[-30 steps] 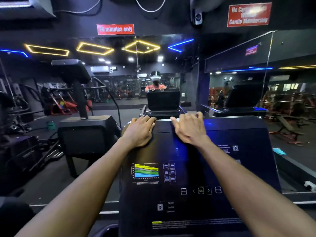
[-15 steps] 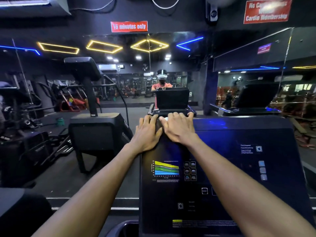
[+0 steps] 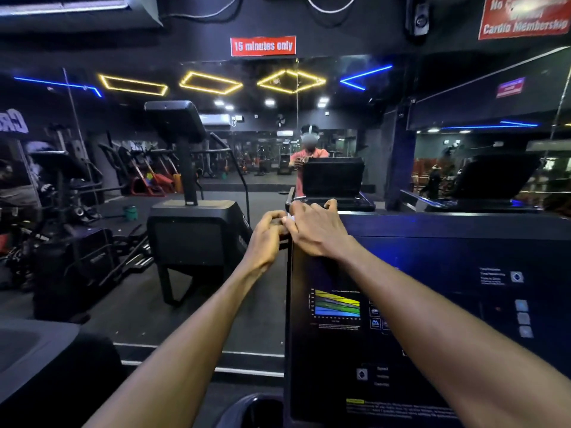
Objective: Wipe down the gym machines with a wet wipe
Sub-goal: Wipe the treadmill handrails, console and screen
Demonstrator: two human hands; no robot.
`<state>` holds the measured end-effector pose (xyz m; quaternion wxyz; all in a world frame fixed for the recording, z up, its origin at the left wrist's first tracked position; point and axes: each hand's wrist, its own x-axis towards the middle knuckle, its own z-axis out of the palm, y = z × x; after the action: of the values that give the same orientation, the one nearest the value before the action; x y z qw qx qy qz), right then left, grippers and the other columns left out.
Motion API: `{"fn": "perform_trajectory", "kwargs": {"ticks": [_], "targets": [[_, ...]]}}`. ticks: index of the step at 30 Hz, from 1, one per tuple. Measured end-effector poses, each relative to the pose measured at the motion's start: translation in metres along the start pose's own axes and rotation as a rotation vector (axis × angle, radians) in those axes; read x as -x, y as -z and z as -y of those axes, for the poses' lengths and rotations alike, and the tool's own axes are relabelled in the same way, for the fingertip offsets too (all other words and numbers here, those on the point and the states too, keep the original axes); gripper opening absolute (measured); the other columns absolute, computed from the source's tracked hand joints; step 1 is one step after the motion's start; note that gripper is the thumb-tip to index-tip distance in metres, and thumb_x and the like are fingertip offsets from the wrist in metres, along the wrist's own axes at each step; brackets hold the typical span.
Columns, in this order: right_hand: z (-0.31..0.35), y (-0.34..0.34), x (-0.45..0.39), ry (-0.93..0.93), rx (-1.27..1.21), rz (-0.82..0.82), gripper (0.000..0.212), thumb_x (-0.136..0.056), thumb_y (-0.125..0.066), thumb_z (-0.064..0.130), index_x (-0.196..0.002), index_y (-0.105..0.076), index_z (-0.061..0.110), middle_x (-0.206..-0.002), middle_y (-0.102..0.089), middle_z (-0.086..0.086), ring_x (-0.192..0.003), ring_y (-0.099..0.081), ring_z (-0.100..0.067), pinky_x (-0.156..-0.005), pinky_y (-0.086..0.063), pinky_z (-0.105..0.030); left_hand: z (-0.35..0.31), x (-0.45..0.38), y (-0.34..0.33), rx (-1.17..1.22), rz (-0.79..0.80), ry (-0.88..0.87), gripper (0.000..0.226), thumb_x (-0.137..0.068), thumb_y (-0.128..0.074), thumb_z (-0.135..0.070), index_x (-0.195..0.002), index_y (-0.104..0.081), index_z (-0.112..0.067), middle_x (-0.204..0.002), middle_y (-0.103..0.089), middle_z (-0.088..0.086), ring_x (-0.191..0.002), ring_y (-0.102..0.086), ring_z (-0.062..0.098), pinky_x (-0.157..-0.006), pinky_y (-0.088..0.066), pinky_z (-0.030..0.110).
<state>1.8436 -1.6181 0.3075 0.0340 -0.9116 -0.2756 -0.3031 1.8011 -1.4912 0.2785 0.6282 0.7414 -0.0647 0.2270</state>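
Note:
A black treadmill console (image 3: 432, 304) with a coloured chart and buttons fills the right half of the view. My right hand (image 3: 318, 230) lies on its top left corner with the fingers over the far edge. My left hand (image 3: 267, 239) has moved off the console's left edge, fingers curled, close against the right hand. A small white piece, probably the wet wipe (image 3: 290, 218), shows between the two hands. Which hand holds it is not plain.
To the left stands another black machine (image 3: 194, 236) with a raised screen on a post. A mirror wall ahead reflects the gym and a person. Dark floor with a white line lies below the left arm. More equipment crowds the far left.
Both hands have slid left along the console's top edge to its left corner. The left hand has gone from flat on the top to curled beside the edge.

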Motion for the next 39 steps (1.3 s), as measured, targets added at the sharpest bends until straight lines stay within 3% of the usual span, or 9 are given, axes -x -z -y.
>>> {"fn": "perform_trajectory", "kwargs": {"ticks": [3,8,12,17,21,25,29,34,39], "targets": [[-0.008,0.007,-0.004,0.006,-0.283,0.033,0.022,-0.101,-0.036,0.033,-0.109,-0.042,0.013,-0.108,-0.060,-0.011,-0.100,-0.060,-0.032,-0.092,-0.036,-0.048,-0.004,-0.007,-0.001,-0.119,-0.012,-0.062,0.028,-0.100,-0.038,-0.033,-0.110,-0.064,-0.031,-0.115,-0.067,0.002,-0.104,-0.062,0.017,-0.094,-0.048,0.042],[-0.021,0.012,-0.007,-0.108,-0.579,-0.026,0.014,-0.091,-0.054,0.010,-0.103,-0.060,0.010,-0.107,-0.062,-0.010,-0.101,-0.060,-0.030,-0.090,-0.047,-0.042,-0.013,-0.011,-0.016,-0.335,0.011,-0.096,0.027,-0.102,-0.047,-0.023,-0.120,-0.065,-0.015,-0.108,-0.068,0.001,-0.100,-0.061,0.014,-0.087,-0.046,0.030],[-0.019,0.011,-0.008,-0.184,-0.726,-0.010,0.020,-0.078,-0.068,0.018,-0.092,-0.055,0.024,-0.091,-0.072,0.007,-0.091,-0.066,-0.016,-0.084,-0.052,-0.038,-0.014,-0.012,-0.016,-0.337,-0.112,0.009,0.024,-0.098,-0.045,-0.018,-0.109,-0.065,-0.011,-0.105,-0.064,0.002,-0.100,-0.058,0.019,-0.081,-0.041,0.031],[-0.020,0.018,-0.009,-0.226,-0.809,-0.013,0.022,-0.075,-0.069,0.007,-0.089,-0.057,0.020,-0.088,-0.073,0.004,-0.087,-0.068,-0.011,-0.074,-0.053,-0.026,-0.016,-0.010,-0.023,-0.320,-0.078,0.034,0.041,-0.105,-0.031,-0.031,-0.103,-0.065,-0.008,-0.104,-0.064,0.009,-0.100,-0.056,0.024,-0.086,-0.043,0.038],[-0.029,0.021,-0.009,-0.331,-0.934,-0.093,0.017,-0.075,-0.060,0.006,-0.085,-0.056,0.020,-0.087,-0.075,0.003,-0.089,-0.070,-0.014,-0.085,-0.055,-0.035,-0.001,0.001,-0.034,-0.282,-0.160,0.034,0.036,-0.106,-0.028,-0.022,-0.095,-0.060,-0.008,-0.096,-0.060,0.010,-0.096,-0.053,0.024,-0.076,-0.032,0.031],[-0.025,0.021,-0.002,-0.310,-0.863,-0.085,0.019,-0.083,-0.050,-0.002,-0.091,-0.057,0.014,-0.094,-0.073,-0.001,-0.093,-0.066,-0.015,-0.076,-0.047,-0.024,0.009,0.015,-0.041,-0.160,-0.234,0.181,0.039,-0.105,-0.026,-0.024,-0.125,-0.054,-0.005,-0.130,-0.054,0.017,-0.123,-0.046,0.029,-0.084,-0.030,0.031],[-0.019,0.013,-0.001,-0.245,-0.745,-0.062,0.015,-0.086,-0.051,0.004,-0.098,-0.059,0.010,-0.096,-0.072,-0.007,-0.095,-0.064,-0.026,-0.087,-0.049,-0.041,-0.002,0.011,-0.048,-0.160,-0.191,0.239,0.055,-0.107,-0.015,-0.040,-0.145,-0.035,-0.007,-0.148,-0.040,0.021,-0.137,-0.035,0.031,-0.105,-0.027,0.037],[-0.015,-0.001,0.005,-0.073,-0.431,-0.078,0.020,-0.088,-0.048,0.008,-0.106,-0.058,0.006,-0.105,-0.066,-0.016,-0.103,-0.058,-0.036,-0.094,-0.041,-0.047,0.033,0.043,-0.057,-0.202,-0.210,0.117,0.045,-0.108,-0.015,-0.030,-0.121,-0.051,-0.008,-0.127,-0.057,0.019,-0.121,-0.050,0.034,-0.091,-0.032,0.036],[-0.009,-0.006,0.016,0.010,-0.229,-0.123,0.049,-0.084,-0.020,0.033,-0.103,-0.059,0.009,-0.107,-0.064,-0.012,-0.106,-0.056,-0.030,-0.094,-0.038,-0.043,0.025,0.041,-0.054,-0.235,-0.181,0.136,0.045,-0.108,-0.015,-0.035,-0.110,-0.054,-0.014,-0.125,-0.059,0.016,-0.120,-0.051,0.033,-0.103,-0.035,0.044]]}}
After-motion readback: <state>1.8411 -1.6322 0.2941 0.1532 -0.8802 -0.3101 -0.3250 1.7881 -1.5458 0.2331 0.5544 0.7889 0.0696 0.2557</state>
